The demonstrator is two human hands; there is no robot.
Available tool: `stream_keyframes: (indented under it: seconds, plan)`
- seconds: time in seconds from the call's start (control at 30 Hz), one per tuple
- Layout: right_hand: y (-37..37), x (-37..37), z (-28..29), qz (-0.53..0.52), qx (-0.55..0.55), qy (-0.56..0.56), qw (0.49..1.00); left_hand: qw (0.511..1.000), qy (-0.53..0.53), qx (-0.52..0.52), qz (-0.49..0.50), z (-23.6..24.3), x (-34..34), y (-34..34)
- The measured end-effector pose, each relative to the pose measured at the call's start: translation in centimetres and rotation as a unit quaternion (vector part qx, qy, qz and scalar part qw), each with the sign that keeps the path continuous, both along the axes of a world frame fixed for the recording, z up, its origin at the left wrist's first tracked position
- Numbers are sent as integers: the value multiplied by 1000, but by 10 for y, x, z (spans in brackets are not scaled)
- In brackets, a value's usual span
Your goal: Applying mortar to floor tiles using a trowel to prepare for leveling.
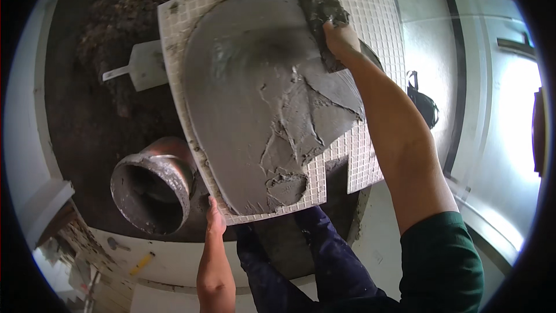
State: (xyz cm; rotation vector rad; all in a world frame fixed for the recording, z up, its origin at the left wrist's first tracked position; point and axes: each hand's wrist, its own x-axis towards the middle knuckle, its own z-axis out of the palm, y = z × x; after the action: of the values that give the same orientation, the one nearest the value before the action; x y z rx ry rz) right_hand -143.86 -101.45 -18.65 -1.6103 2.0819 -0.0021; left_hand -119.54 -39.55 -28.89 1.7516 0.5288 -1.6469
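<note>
A large tile (373, 29) lies with its pale grid-patterned back facing up and a notch cut into its near right side. Wet grey mortar (231, 81) coats most of it, smooth on the left and far parts, ridged and lumpy near the middle right. My right hand (341, 39) is closed around a mortar-caked flat trowel (321, 8), which rests on the mortar at the far right. At the near left corner, my left hand (216, 217) grips the tile's edge; its fingers are partly hidden beneath.
Left of the tile stands a mortar-stained orange bucket (179, 156), its mouth toward me. A flat grey tool with a pale handle (147, 66) sits beyond it. Rough brown rubble (127, 29) covers the far left floor. A black bag (425, 104) lies right, by glossy panels. A yellow-handled tool (142, 264) lies near left.
</note>
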Motion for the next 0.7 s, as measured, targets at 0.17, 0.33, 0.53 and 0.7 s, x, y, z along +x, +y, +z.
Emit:
stream_keyframes:
  seconds: [0.17, 0.33, 0.53, 0.7]
  plan:
    - [21, -110, -18, -127, -20, 0, 992, 997, 10, 59, 46, 2, 3, -10]
    - [105, -174, -19, -301, -5, -129, 945, 999, 15, 29, -22, -13, 11, 8]
    - [250, -137, 6, -336, 120, -297, 886, 996, 31, 66, -51, -22, 23, 12]
    - [338, -29, 9, 304, -30, -65, 950, 997, 22, 71, 1, 13, 10, -14]
